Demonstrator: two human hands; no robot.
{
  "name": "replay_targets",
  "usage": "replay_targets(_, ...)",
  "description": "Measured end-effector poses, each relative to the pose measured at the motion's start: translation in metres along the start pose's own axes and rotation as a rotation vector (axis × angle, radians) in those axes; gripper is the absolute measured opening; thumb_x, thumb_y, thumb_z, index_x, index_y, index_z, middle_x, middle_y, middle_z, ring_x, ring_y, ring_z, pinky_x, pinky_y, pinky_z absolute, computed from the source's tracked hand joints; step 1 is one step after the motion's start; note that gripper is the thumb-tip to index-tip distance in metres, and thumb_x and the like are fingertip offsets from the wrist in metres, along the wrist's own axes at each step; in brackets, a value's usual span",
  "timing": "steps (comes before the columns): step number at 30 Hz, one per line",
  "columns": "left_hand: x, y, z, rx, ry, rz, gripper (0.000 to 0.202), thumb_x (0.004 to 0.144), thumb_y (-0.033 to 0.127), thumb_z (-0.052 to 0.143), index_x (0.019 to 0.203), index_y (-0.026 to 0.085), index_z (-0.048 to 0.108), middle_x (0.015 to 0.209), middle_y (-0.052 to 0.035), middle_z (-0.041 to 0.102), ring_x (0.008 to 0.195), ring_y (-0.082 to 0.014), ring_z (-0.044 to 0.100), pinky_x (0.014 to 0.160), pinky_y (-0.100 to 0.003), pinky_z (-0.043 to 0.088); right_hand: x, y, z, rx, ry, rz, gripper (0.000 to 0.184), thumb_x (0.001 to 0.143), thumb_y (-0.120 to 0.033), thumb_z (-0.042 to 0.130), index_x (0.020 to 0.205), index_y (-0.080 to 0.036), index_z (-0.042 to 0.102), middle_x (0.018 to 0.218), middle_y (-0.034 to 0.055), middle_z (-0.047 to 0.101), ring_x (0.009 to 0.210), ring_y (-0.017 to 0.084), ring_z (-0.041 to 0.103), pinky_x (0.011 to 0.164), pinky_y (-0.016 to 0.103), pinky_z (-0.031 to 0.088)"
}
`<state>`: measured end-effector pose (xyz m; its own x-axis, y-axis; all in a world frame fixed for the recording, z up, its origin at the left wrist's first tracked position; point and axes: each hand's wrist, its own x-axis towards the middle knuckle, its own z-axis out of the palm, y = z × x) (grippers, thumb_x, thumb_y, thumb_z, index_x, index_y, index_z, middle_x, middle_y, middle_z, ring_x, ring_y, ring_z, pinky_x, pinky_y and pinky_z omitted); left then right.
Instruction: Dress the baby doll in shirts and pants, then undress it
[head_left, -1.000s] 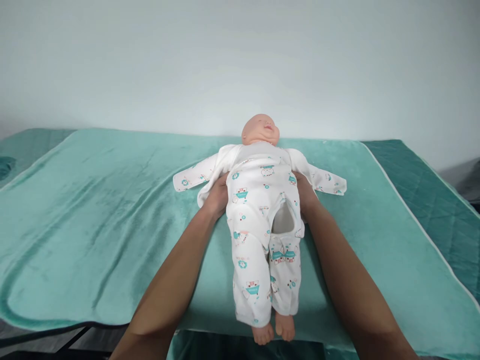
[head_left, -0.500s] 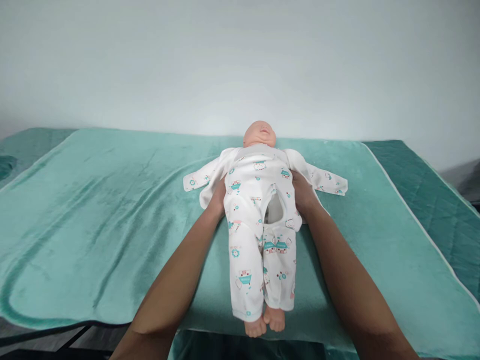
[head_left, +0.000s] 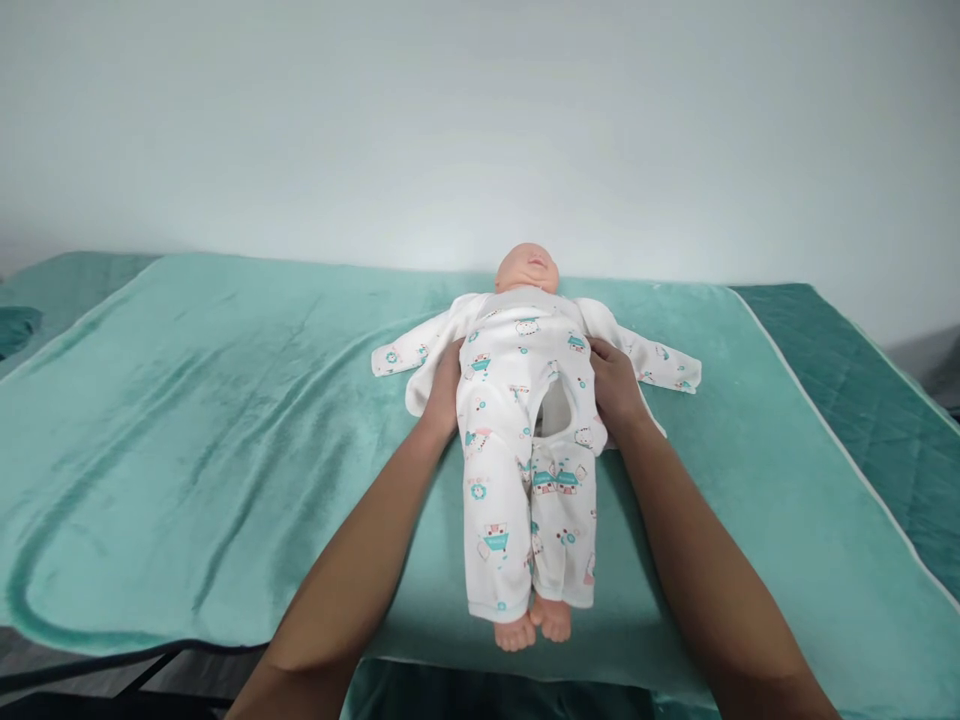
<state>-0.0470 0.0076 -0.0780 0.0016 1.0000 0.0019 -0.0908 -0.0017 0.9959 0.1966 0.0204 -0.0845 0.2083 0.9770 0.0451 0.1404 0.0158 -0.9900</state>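
Observation:
A baby doll (head_left: 526, 270) lies on its back, head toward the wall and bare feet toward me. It wears white printed split-crotch pants (head_left: 495, 470), pulled up high over its belly, and a white printed top (head_left: 412, 345) with sleeves spread to both sides. My left hand (head_left: 447, 385) is closed on the left side of the pants, fingertips hidden behind the cloth. On the other side my right hand (head_left: 615, 385) grips the pants' edge with bent fingers, partly over the top's flap. Through the crotch opening a grey patch shows.
A light green plush blanket (head_left: 187, 400) with wrinkles on its left half covers the table. Darker green quilted cloth (head_left: 847, 370) lies beneath it at both sides. The pale wall (head_left: 480, 130) rises behind. A black metal bar (head_left: 135, 660) runs along the lower left.
Both hands have slid slightly up along the pants' sides, and more of the right hand's fingers shows. The doll's feet sit a little higher in view; the camera view has shifted slightly.

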Motion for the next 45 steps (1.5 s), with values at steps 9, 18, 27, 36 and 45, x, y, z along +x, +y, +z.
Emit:
replay_targets(9,0.006,-0.001,0.004,0.068,0.090,0.097,0.038,0.079,0.033,0.070,0.115,0.022,0.063,0.125,-0.0077,0.068,0.119,-0.0252,0.062,0.101,-0.036,0.049,-0.003,-0.012,0.009,0.262,0.013,0.147,0.029,0.070,-0.036,0.071,0.095,-0.021,0.071,0.081,0.0007,0.074,0.081,0.022,0.067,0.077,0.036,0.054)
replay_targets(18,0.018,0.002,-0.006,0.251,0.302,0.334,0.017,0.091,0.028,0.058,0.107,0.025,0.059,0.104,-0.0024,0.075,0.103,-0.0181,0.070,0.095,-0.035,0.052,-0.008,-0.017,0.001,-0.352,0.312,-0.322,0.022,0.092,-0.037,0.056,0.097,-0.021,0.070,0.088,0.0048,0.074,0.082,0.022,0.066,0.083,0.040,0.049)
replay_targets(27,0.047,0.049,0.024,0.418,-0.107,0.414,0.015,0.092,0.032,0.058,0.099,0.022,0.068,0.110,-0.0038,0.072,0.103,-0.0193,0.065,0.095,-0.035,0.049,0.006,-0.025,0.018,-0.128,0.050,-0.492,0.018,0.095,-0.032,0.056,0.107,-0.025,0.068,0.110,0.0051,0.071,0.104,0.021,0.066,0.095,0.040,0.051)
replay_targets(36,0.060,0.052,0.023,0.594,-0.237,0.350,0.026,0.084,0.037,0.069,0.082,0.021,0.049,0.100,-0.0035,0.056,0.093,-0.0186,0.052,0.082,-0.033,0.042,0.027,-0.030,0.019,-0.179,-0.100,-0.499,0.013,0.089,-0.037,0.066,0.094,-0.026,0.064,0.124,0.0057,0.065,0.121,0.024,0.057,0.110,0.044,0.038)
replay_targets(45,0.068,0.047,0.009,0.352,-0.270,0.240,0.026,0.090,0.030,0.061,0.077,0.022,0.040,0.079,0.0016,0.051,0.071,-0.0125,0.044,0.065,-0.025,0.035,0.050,-0.049,0.021,-0.169,-0.429,-0.368,0.035,0.082,-0.055,0.071,0.074,-0.023,0.060,0.136,0.0049,0.062,0.132,0.028,0.052,0.113,0.045,0.035)
